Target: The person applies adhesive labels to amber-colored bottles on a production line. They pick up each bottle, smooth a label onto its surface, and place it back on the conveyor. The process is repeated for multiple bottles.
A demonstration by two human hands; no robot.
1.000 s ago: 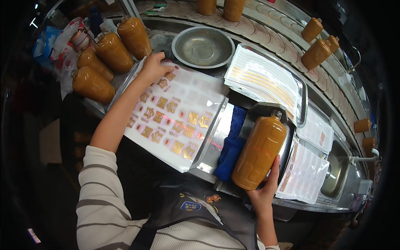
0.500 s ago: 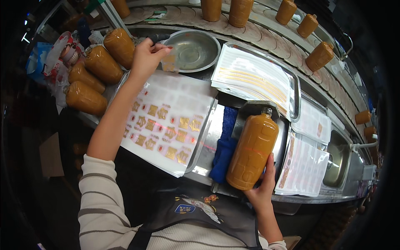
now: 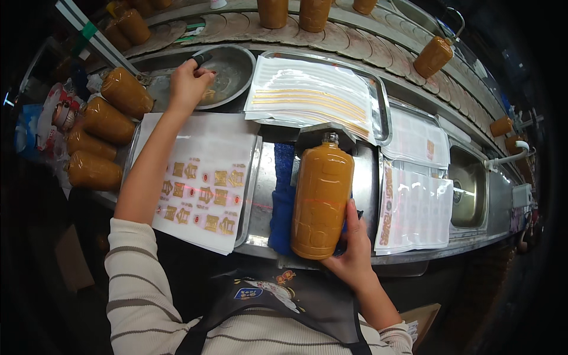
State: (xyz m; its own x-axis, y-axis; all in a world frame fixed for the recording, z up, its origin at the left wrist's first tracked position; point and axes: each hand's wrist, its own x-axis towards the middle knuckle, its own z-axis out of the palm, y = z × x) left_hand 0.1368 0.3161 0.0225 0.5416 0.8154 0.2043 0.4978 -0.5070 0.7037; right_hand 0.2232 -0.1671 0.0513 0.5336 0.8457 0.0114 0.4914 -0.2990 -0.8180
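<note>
Left hand (image 3: pixel 188 86) now off the label sheet (image 3: pixel 204 180), up at far-left steel bowl (image 3: pixel 222 74), fingers pinched, likely on a peeled sticker, hard to tell. Right hand (image 3: pixel 349 251) clasping orange bottle (image 3: pixel 321 198) lying mid-counter on blue cloth (image 3: pixel 283 204). Labelling seems next.

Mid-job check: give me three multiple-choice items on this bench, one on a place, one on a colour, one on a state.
1. Where is the left hand?
A. at the metal bowl
B. on the cloth
C. in the sink

2. What colour is the cloth beside the held bottle?
A. red
B. blue
C. white

3. How is the held bottle?
A. upright
B. lying on its side
C. hanging

Answers: 1 A, the fingers reach over the bowl's rim. 2 B, the fabric is blue. 3 B, it lies flat, right hand at its base.
</note>
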